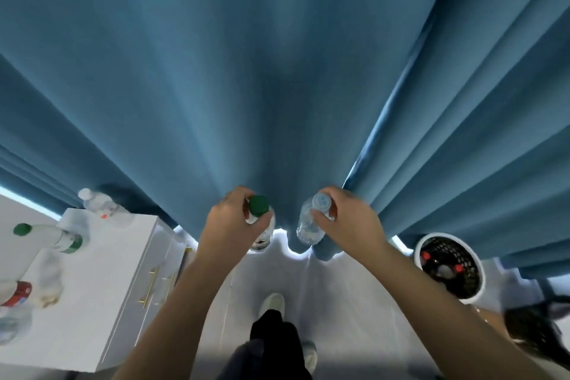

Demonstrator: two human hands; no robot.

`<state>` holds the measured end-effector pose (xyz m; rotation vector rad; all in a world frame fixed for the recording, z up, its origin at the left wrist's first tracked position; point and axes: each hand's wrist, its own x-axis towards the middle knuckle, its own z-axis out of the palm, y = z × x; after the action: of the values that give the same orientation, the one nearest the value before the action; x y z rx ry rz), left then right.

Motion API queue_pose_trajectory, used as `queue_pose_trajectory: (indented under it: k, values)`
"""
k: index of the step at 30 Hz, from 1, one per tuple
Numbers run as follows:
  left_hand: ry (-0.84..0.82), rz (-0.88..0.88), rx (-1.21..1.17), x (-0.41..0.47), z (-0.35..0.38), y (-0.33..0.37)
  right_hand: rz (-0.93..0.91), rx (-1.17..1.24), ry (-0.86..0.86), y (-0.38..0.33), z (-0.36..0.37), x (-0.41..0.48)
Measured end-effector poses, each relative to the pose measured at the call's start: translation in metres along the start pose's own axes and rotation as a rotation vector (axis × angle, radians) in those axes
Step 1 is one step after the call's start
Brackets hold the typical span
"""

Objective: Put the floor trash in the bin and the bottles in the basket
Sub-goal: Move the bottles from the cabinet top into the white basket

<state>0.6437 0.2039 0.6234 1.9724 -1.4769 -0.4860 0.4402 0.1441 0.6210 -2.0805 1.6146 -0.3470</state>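
Bottles are filling both my hands: my left hand [229,222] is wrapping around a green-capped bottle [258,219] near its neck, and my right hand [345,219] is gripping a clear water bottle [311,222] just under its pale cap. I am holding them side by side, close but apart, in front of the blue curtain [277,71]. I judge I am carrying them to the basket [448,265], which is sitting low and well off to the right of my right hand, with bottles already inside. Next I am needing to turn right and lower both in over the white rim. More bottles are waiting on the white cabinet [92,287] left of my left hand. Labels are too blurred to read.
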Motion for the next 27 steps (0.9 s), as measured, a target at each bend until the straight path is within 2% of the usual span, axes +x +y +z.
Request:
queue_pose_trajectory:
  k: [15,21,27]
  values:
    - [-0.389,0.185,-0.046,0.033,0.156,0.152,0.232,0.019,0.169,0.175,-0.091,-0.017]
    - [-0.521,0.191,-0.015,0.054,0.24,0.216,0.289,0.035,0.162,0.263,-0.124,-0.007]
    - [-0.641,0.229,0.073,0.062,0.319,0.277,0.431,-0.018,0.179,0.358,-0.159,-0.013]
